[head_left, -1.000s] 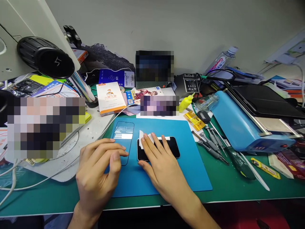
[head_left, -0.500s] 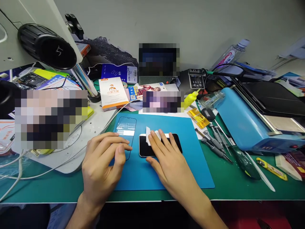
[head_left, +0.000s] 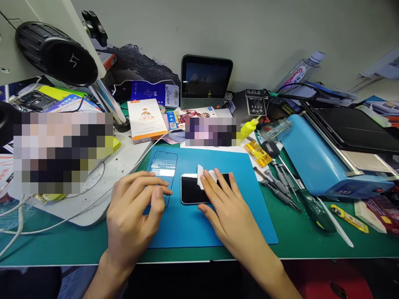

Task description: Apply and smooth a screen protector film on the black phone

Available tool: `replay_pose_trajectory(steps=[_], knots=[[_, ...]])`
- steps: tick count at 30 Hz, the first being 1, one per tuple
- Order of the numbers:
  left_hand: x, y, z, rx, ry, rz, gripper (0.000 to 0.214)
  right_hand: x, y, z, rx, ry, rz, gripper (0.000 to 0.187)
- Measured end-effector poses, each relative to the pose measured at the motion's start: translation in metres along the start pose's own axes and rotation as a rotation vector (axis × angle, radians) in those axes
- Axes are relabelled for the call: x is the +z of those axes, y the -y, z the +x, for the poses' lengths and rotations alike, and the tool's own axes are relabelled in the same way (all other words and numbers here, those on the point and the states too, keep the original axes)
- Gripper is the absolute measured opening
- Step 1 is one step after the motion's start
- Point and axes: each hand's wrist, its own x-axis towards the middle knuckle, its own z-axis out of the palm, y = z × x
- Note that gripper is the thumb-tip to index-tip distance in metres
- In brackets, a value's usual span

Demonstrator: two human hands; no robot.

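Observation:
A black phone (head_left: 191, 189) lies screen up on a blue mat (head_left: 218, 224). My right hand (head_left: 226, 203) lies flat over the phone's right half, its fingers pressing a small white wipe (head_left: 204, 172) onto the screen. To the left of the phone a clear screen protector (head_left: 162, 168) rests on the mat. My left hand (head_left: 134, 216) sits curled over the protector's lower end, fingertips touching it and the thumb tucked beneath them.
Screwdrivers and tweezers (head_left: 280, 187) lie right of the mat, beside a blue machine (head_left: 321, 162). A yellow bottle (head_left: 249, 128), an orange-and-white box (head_left: 146, 120) and a small screen (head_left: 205, 81) stand behind. A microscope arm (head_left: 56, 58) and cables fill the left side.
My right hand has slid the white wipe rightwards along the phone screen, uncovering the left part. My left hand has stayed on the protector.

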Motion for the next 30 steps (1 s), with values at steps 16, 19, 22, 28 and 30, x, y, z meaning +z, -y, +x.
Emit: replay_pose_trajectory(steps=[16,19,22,28,30], knots=[[0.006,0.004,0.003,0.018,0.109,0.091,0.018,-0.01,-0.023,-0.032,0.016,0.035,-0.004,0.073],[0.01,0.006,0.003,0.081,0.196,0.101,0.037,-0.011,-0.027,-0.044,0.013,0.023,-0.018,0.072],[0.014,0.007,0.001,0.158,0.288,0.118,0.06,-0.007,-0.037,-0.031,0.065,0.018,-0.001,0.071],[0.021,0.014,-0.005,0.241,0.392,0.227,0.082,-0.006,-0.04,-0.041,0.106,0.023,0.029,0.072],[0.023,0.015,-0.007,0.225,0.411,0.257,0.081,-0.006,-0.036,-0.058,0.104,0.019,0.024,0.072]])
